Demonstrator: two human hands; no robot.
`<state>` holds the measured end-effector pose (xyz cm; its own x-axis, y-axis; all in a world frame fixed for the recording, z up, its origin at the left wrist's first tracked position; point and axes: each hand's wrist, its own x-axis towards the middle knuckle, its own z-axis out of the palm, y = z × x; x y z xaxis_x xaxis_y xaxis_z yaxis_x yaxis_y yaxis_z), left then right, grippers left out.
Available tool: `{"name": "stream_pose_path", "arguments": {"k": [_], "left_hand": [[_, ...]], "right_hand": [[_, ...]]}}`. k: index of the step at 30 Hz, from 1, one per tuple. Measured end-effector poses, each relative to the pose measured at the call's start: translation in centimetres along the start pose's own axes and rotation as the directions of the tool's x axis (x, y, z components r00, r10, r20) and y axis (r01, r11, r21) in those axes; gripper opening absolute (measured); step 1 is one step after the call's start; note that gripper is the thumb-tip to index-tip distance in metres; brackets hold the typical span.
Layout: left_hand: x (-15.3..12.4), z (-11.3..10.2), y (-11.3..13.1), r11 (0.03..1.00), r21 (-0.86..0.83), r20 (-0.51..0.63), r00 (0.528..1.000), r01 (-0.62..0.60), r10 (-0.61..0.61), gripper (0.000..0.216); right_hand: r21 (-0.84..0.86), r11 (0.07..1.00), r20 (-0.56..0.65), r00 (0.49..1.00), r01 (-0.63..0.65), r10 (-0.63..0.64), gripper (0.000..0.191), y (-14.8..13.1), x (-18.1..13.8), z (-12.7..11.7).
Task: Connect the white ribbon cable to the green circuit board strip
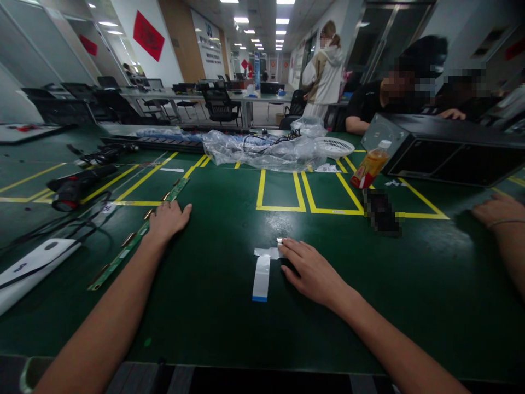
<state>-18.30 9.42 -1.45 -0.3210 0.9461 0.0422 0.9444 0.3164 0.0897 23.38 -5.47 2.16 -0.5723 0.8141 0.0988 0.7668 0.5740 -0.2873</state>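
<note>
My left hand (169,220) rests over the middle of a long, thin green circuit board (120,260), which lies slantwise on the green table. Its thumb stands apart from the fingers, and the fingertips are partly hidden behind the knuckles. In front of me lies a white flat ribbon cable (261,274), folded into an angle, with a blue end towards me. My right hand (308,269) lies palm down with its fingers stretched out. Its fingertips touch the cable's far right end, where a small shiny tip shows.
A black power tool (77,186), cables and a white case (35,271) are on the left. Clear plastic wrap (262,150) and a white basket (335,146) lie at the back. A drink bottle (371,164), a black box (451,150) and another person's arm (506,230) are on the right.
</note>
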Motion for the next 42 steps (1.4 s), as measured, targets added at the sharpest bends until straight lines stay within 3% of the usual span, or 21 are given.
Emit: {"name": "stream_pose_path", "arguments": {"k": [7,13,21,23,25,28,30,32,33,36,42], "left_hand": [[0.3,0.1,-0.3,0.995,0.032,-0.029,0.995,0.099,-0.098,0.078],[-0.5,0.8,1.4,0.983,0.073,-0.02,0.986,-0.166,0.168,0.075],[-4.1,-0.1,6.0,0.895,0.046,0.097,0.894,-0.443,0.438,0.08],[-5.6,-0.4,7.6,0.843,0.006,0.119,0.837,-0.538,0.534,0.079],[-7.3,-0.7,9.1,0.76,-0.052,0.139,0.749,-0.648,0.648,0.079],[-10.0,-1.2,11.4,0.589,-0.149,0.161,0.568,-0.795,0.807,0.076],[-11.8,-1.6,12.6,0.444,-0.22,0.158,0.417,-0.869,0.895,0.071],[-13.3,-1.8,13.4,0.31,-0.279,0.143,0.279,-0.909,0.949,0.068],[-13.8,-1.9,13.7,0.265,-0.298,0.137,0.234,-0.917,0.963,0.068],[-14.7,-2.0,14.0,0.225,-0.329,0.131,0.192,-0.917,0.973,0.07],[-14.4,-1.9,13.9,0.248,-0.347,0.114,0.222,-0.904,0.969,0.068]], "right_hand": [[0.015,1.0,-0.009,1.0,0.013,-0.013,0.049,0.3,0.0,0.2],[0.032,0.999,-0.005,1.0,0.004,-0.004,0.051,0.5,-0.1,0.4],[0.027,1.0,-0.011,1.0,0.01,-0.01,0.05,0.3,0.0,0.5],[0.027,1.0,-0.012,1.0,0.012,-0.012,0.05,0.1,0.0,0.6],[0.022,1.0,-0.004,1.0,0.017,-0.017,0.05,-0.1,0.0,0.6],[0.005,1.0,0.008,1.0,0.024,-0.024,0.05,-0.5,0.0,0.6],[-0.007,1.0,0.008,1.0,0.025,-0.025,0.051,-0.9,0.0,0.6],[-0.025,0.999,-0.004,1.0,0.02,-0.02,0.053,-1.3,0.0,0.8],[-0.036,0.999,-0.012,1.0,0.013,-0.014,0.053,-1.5,0.0,0.9],[-0.067,0.998,-0.036,0.999,-0.01,0.008,0.052,-2.1,-0.2,1.4],[-0.103,0.995,-0.037,0.999,-0.008,0.005,0.055,-2.6,-0.2,1.9]]}}
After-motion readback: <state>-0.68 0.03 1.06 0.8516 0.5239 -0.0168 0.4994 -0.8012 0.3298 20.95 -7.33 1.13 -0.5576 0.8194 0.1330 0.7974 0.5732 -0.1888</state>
